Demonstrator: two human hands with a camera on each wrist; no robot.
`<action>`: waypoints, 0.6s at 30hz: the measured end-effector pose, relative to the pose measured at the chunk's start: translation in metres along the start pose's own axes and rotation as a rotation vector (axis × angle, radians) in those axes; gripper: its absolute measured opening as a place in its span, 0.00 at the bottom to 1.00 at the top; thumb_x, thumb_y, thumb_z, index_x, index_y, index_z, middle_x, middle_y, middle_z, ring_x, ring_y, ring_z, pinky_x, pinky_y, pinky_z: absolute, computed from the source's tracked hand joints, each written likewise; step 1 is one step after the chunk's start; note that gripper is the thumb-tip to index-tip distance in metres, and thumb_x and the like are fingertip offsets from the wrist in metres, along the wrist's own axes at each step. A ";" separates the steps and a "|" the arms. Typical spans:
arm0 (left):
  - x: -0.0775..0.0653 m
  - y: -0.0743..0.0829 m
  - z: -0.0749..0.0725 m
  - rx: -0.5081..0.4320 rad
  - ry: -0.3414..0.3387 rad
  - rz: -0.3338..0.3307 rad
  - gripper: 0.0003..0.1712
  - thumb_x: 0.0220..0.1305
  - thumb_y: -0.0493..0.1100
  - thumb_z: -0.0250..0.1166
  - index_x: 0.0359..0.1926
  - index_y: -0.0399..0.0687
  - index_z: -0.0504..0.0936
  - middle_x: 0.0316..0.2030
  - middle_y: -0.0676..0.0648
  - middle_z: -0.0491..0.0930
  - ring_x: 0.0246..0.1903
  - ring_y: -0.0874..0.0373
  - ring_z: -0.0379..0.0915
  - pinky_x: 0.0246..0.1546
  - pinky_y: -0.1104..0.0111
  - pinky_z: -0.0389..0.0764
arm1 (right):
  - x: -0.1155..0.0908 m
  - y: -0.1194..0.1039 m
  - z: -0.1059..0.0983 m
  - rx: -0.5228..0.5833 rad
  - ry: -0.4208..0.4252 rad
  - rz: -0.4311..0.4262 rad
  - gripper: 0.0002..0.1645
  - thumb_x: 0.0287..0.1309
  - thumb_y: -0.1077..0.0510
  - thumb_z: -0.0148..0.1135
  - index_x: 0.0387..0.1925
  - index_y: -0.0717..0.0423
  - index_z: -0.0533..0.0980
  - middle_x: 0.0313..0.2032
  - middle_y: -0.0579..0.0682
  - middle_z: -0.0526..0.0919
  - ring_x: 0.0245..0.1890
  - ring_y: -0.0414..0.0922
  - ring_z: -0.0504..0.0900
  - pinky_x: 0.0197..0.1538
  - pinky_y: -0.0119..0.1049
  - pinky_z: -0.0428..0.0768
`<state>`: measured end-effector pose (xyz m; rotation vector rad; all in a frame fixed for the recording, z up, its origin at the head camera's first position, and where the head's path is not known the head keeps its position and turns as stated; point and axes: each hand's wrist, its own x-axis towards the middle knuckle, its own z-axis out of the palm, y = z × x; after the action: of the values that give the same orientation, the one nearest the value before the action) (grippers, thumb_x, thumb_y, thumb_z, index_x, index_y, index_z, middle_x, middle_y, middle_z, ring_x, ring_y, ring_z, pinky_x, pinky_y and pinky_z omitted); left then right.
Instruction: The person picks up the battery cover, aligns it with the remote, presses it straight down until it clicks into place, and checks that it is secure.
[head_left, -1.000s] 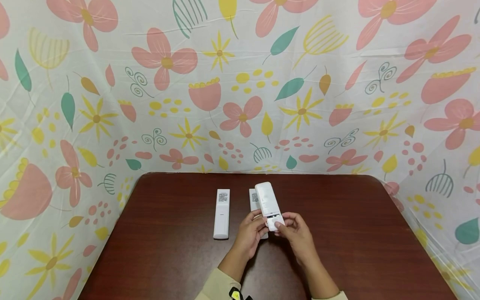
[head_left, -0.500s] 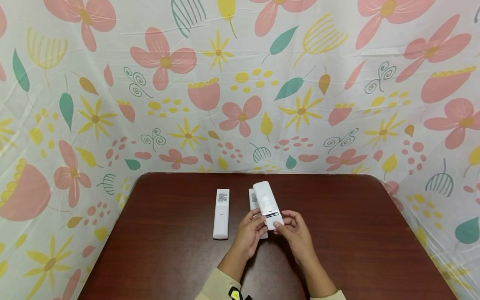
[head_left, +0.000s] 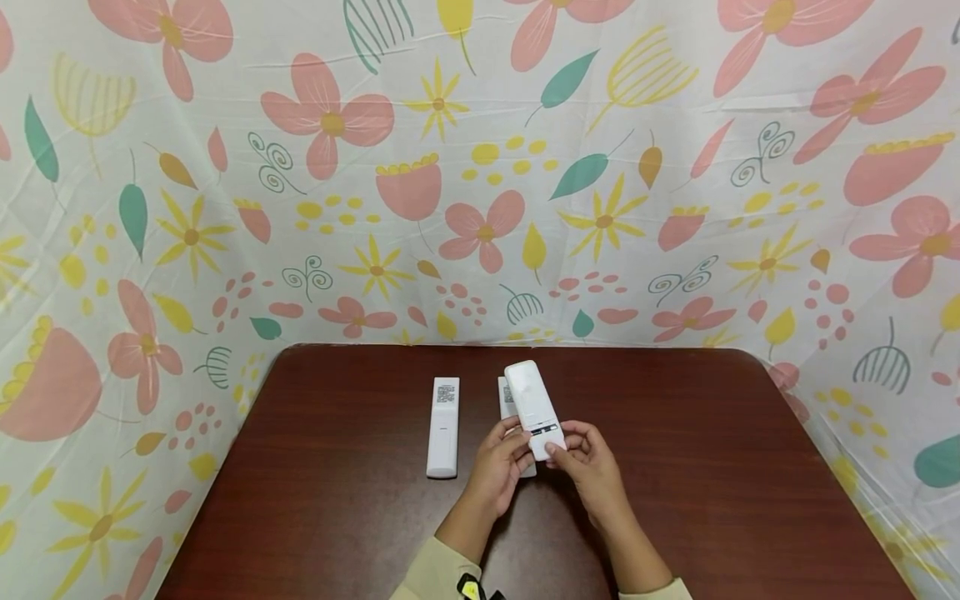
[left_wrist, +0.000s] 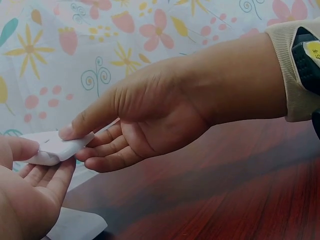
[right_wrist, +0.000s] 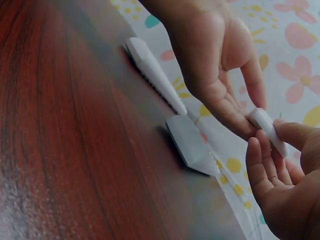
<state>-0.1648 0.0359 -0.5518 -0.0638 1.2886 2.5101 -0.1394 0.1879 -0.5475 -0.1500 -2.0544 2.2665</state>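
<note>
Both hands hold a white remote control, back side up, tilted over the table. Near its lower end a dark slot shows between the body and the battery cover. My left hand grips the lower left edge, thumb on top and fingers beneath. On the other side, my right hand pinches the lower end, its thumb pressing on the cover. In the left wrist view the right thumb lies flat on the white cover. What lies inside the slot is too small to make out.
A second remote control lies face down beneath the held one, partly hidden by it and the left hand. Left of it rests a third remote, also with a printed label. The brown table meets a flowered cloth behind.
The held remote control's top end has shifted slightly up and left. The dark slot above the cover now shows wider across the remote. Both hands have hardly moved.
</note>
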 end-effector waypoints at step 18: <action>0.001 -0.002 0.000 0.005 0.016 0.001 0.25 0.65 0.30 0.59 0.63 0.35 0.69 0.52 0.43 0.84 0.43 0.61 0.82 0.46 0.70 0.81 | 0.000 -0.002 0.004 -0.044 0.030 0.079 0.24 0.60 0.68 0.67 0.56 0.67 0.69 0.33 0.50 0.77 0.29 0.38 0.82 0.37 0.31 0.85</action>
<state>-0.1651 0.0371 -0.5540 -0.0825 1.3016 2.5121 -0.1397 0.1841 -0.5450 -0.2712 -2.1205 2.2486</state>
